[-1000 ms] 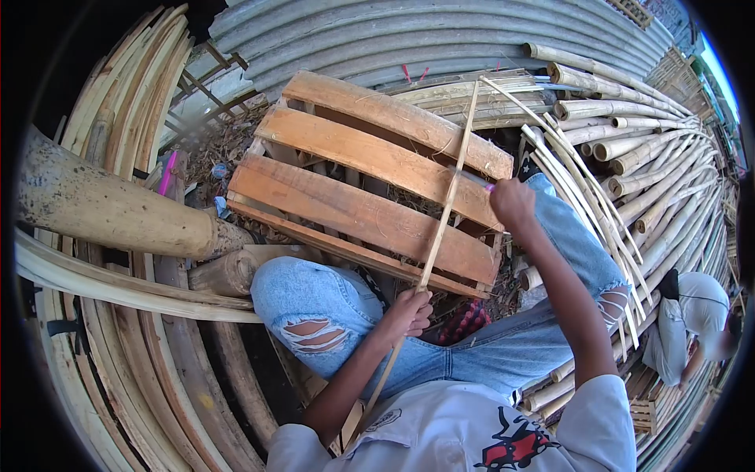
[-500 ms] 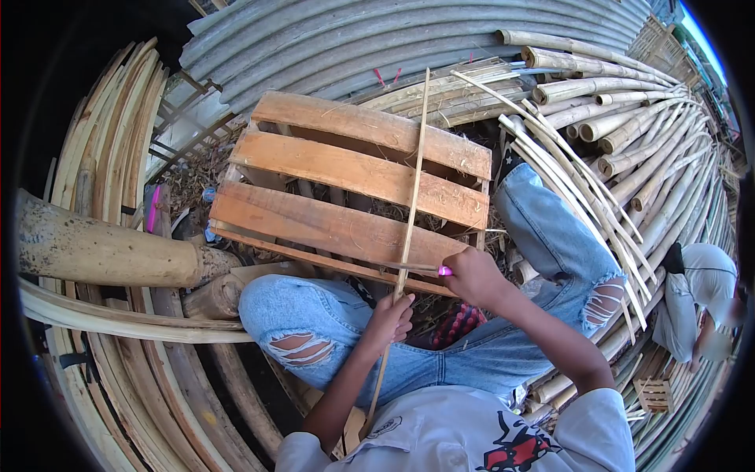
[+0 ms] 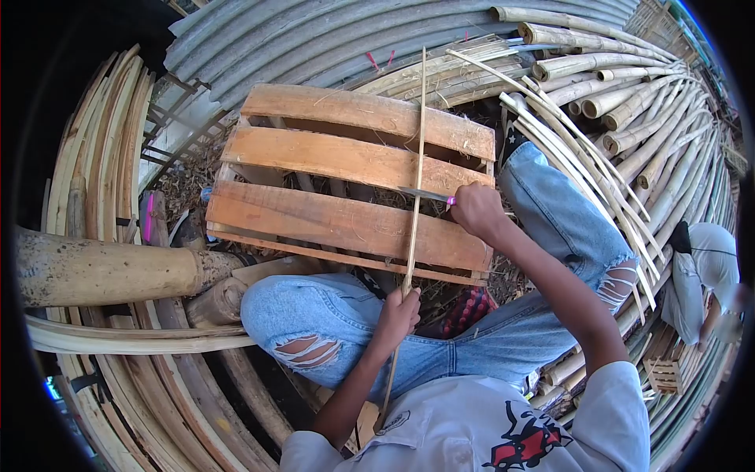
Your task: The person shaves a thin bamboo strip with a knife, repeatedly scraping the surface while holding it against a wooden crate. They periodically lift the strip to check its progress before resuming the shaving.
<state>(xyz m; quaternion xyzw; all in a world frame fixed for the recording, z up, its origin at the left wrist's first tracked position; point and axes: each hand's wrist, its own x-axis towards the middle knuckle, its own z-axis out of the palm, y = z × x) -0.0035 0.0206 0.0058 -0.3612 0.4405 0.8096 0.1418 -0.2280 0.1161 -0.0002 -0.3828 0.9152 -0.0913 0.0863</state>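
Note:
My left hand [image 3: 399, 308] grips a long thin bamboo strip [image 3: 417, 165] near its lower part, above my knees. The strip runs up over a wooden pallet [image 3: 314, 161] towards the far poles. My right hand [image 3: 477, 211] holds a knife [image 3: 429, 195] with a pink handle end, its blade laid across the strip at mid-length. I sit with both legs in torn blue jeans around the pallet's near edge.
A thick bamboo log [image 3: 102, 271] lies at the left over stacked split slats [image 3: 102, 149]. Bamboo poles [image 3: 629, 118] and thin strips [image 3: 582, 157] pile up at the right. Another person [image 3: 704, 279] crouches at the far right. Corrugated sheeting [image 3: 354, 31] lies behind.
My right hand slid the knife down the strip close to my left hand, then back up to mid-length. My left hand has kept its grip.

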